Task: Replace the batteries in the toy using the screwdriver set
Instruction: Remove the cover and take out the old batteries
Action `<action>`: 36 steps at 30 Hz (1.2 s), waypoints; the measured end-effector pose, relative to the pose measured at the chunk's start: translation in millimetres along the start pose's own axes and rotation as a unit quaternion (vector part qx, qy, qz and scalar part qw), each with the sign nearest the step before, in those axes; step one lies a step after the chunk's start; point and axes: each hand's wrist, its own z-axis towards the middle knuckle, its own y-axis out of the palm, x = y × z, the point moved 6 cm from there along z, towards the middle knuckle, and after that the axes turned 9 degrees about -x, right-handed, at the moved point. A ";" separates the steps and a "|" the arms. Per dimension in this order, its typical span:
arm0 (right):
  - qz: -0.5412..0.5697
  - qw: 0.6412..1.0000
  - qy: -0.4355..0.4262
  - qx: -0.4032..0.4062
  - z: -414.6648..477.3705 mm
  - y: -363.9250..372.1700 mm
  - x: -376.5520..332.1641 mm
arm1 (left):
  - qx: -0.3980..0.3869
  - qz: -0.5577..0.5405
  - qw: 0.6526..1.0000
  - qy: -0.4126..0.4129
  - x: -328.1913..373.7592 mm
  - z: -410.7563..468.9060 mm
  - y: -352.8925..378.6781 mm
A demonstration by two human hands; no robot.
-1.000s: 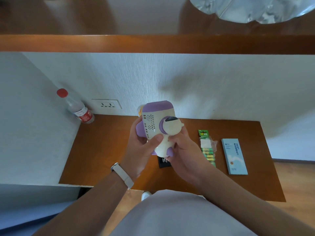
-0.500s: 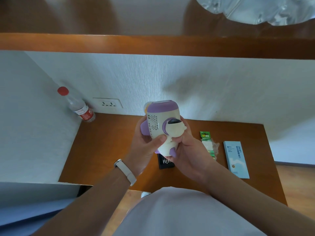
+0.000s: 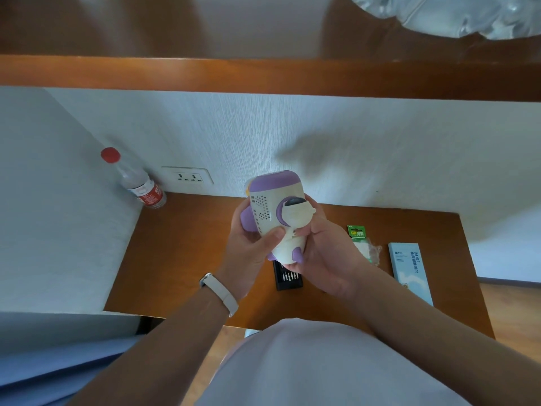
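Above the middle of the brown wooden desk [image 3: 190, 253], raised clear of its surface between 2 hands: a rounded cream-and-purple plastic toy [image 3: 270, 218], purple cap uppermost, lower end tilted toward the person. On the facing side, a panel of small holes, and beside it a cream bulge set in a purple ring. Round the toy's left flank, the left hand [image 3: 248, 247], gripping, thumb pressed across the cream body low down, fingers curled behind near a purple knob. Round the right flank and lower end, the right hand [image 3: 325, 253], also gripping, fingers wrapped behind, thumb tip on the cream body close to the other thumb. On the left wrist, a pale strap [image 3: 219, 293].

Directly beneath the toy, flat on the desk and partly hidden by the hands: a black rectangular tray of screwdriver bits [image 3: 288, 278], thin metal shafts in a row. To the right of the right hand, a green-topped card pack of batteries [image 3: 356, 231], with crumpled clear plastic wrapping [image 3: 370, 252] just below it. Further right and apart, a long pale blue cardboard box [image 3: 408, 271] marked "24", lengthwise near the desk's right edge.

In the far left corner, against the white wall, a clear plastic water bottle [image 3: 137, 183] with red cap and red label. Just right of it, a white wall socket plate [image 3: 188, 177]. Overhead, a brown wooden shelf [image 3: 263, 77] across the full width.
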 end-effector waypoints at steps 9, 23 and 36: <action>0.006 0.997 0.059 0.039 7.1 -5.1 4.0 | 0.033 -0.010 0.999 -0.018 -6.5 -0.5 -3.8; -0.645 0.730 -0.208 0.085 -27.3 1.0 -26.9 | 0.084 -0.038 0.996 -0.014 12.1 4.5 -13.7; -0.676 0.689 -0.237 0.106 -29.7 13.1 -32.6 | 0.125 -0.021 0.992 0.005 24.3 1.7 -5.4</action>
